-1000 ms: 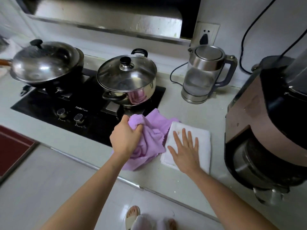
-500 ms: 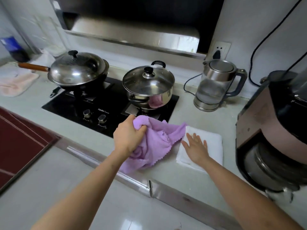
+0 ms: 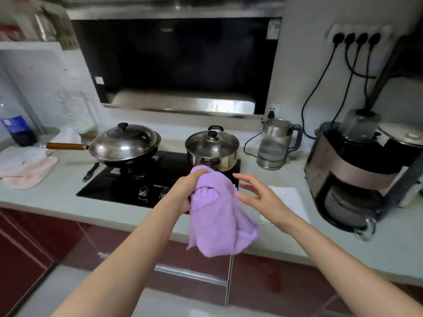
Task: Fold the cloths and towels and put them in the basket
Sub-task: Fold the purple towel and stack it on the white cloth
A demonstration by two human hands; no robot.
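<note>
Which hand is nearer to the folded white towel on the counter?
Right. The right hand hovers open just left of the white towel; the left hand is farther left, gripping the purple cloth.

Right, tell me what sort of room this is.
A home kitchen, almost certainly: a gas hob carrying a lidded wok and a steel pot, a range hood above, and an electric kettle on the counter.
</note>
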